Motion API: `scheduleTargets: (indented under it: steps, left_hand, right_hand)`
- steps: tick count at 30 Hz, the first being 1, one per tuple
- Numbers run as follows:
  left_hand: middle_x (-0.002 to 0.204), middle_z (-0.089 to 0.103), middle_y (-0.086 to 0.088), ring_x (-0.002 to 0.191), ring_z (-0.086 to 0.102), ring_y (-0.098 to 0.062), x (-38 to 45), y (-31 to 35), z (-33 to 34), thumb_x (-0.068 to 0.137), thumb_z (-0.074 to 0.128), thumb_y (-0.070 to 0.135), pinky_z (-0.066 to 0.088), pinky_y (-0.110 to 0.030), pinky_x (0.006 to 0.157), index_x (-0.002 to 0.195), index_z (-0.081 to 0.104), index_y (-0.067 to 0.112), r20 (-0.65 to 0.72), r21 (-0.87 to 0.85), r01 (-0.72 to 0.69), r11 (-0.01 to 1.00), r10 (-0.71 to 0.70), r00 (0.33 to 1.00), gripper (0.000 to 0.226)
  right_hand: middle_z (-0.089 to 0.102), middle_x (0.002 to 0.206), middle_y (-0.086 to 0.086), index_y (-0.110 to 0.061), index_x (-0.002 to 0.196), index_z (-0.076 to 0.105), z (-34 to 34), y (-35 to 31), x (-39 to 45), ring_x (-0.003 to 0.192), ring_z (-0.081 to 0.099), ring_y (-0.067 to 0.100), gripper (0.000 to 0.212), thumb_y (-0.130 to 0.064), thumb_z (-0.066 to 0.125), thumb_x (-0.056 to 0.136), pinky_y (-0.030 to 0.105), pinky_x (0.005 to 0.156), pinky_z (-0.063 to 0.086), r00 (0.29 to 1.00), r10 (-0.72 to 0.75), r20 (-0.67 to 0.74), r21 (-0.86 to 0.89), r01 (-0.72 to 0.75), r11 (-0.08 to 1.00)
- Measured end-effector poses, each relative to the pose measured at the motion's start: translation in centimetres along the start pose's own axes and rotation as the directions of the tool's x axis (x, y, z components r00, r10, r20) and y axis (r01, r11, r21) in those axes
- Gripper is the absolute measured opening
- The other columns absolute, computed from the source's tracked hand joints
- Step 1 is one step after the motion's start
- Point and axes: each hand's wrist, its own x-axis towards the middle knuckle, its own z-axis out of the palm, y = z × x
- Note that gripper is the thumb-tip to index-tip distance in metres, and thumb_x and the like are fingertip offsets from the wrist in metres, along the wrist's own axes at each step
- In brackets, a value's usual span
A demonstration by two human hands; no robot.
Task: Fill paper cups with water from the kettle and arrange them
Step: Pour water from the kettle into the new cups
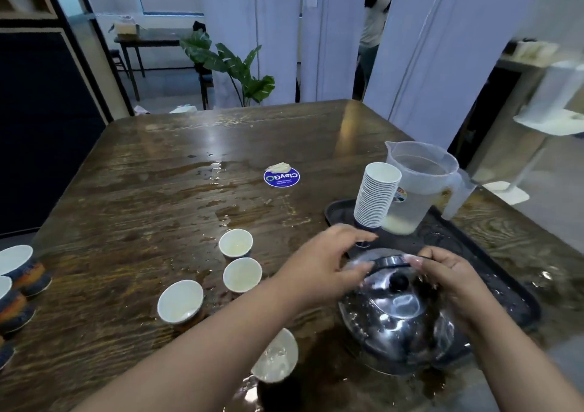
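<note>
A steel kettle (398, 316) with a black lid knob stands on the near end of a wet black tray (505, 272). My right hand (448, 272) pinches the right end of the kettle's black handle (390, 260). My left hand (328, 263) touches the handle's left end with its thumb, its fingers stretched out above toward the base of a tall stack of paper cups (377, 196). Left of the tray, single paper cups stand on the table: one far (236, 242), one behind it (242, 274), one to the left (180, 301) and one nearest me (278, 356).
A clear plastic pitcher (420, 187) with water stands on the tray behind the cup stack. The wooden table (142, 206) is wet with puddles and bears a blue round sticker (282, 176). Several orange-and-blue cups (19, 269) sit at the left edge.
</note>
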Motion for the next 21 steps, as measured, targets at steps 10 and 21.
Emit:
scheduleTargets:
  steps: [10,21]
  left_hand:
    - [0.101,0.067,0.003,0.093,0.059,-0.019,10.6,2.9,6.1,0.088,0.061,0.028,0.050,-0.035,0.078,0.104,0.064,0.023,0.333,0.247,-0.102,0.964,0.015,0.943,0.017]
    - [0.100,0.068,-0.001,0.095,0.059,-0.024,16.5,2.6,11.1,0.089,0.058,0.020,0.042,-0.030,0.069,0.106,0.065,0.022,0.381,0.314,-0.157,0.936,0.027,0.924,0.019]
  right_hand:
    - [0.043,0.045,-0.001,-0.013,0.058,0.041,-6.6,0.7,1.5,0.041,0.039,0.012,0.031,-0.019,0.069,0.069,0.025,0.046,0.031,0.964,-0.002,-0.266,0.135,0.039,0.990]
    - [0.042,0.049,-0.003,-0.022,0.050,0.048,-11.3,3.7,4.2,0.049,0.037,0.013,0.057,-0.060,0.087,0.033,0.029,0.051,0.032,0.932,0.025,-0.361,0.101,0.013,0.995]
